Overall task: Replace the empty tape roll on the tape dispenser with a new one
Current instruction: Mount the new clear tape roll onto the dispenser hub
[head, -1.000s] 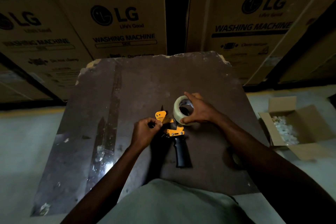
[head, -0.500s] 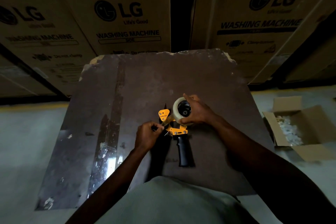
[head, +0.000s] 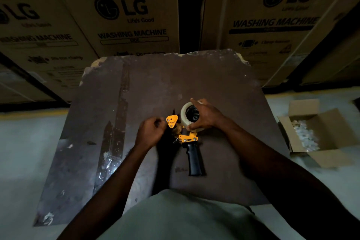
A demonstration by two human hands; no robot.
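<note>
An orange tape dispenser (head: 188, 138) with a black handle lies on a dark brown board (head: 204, 80), handle pointing toward me. A pale, translucent tape roll (head: 185, 115) sits on the dispenser's black hub. My right hand (head: 206, 117) wraps round the roll from the right, fingers over its top and thumb at its lower edge. My left hand (head: 150, 130) is curled just left of the dispenser's orange front plate (head: 172, 121); it pinches something small there that I cannot make out.
Large LG washing machine cartons (head: 126, 15) stand behind the board. An open cardboard box (head: 319, 132) with white filler sits on the pale floor at the right. A shiny streak of tape (head: 115, 136) runs down the board's left side.
The roll has gone down onto the dispenser's hub, with my right hand still round it. My left hand stays at the front plate.
</note>
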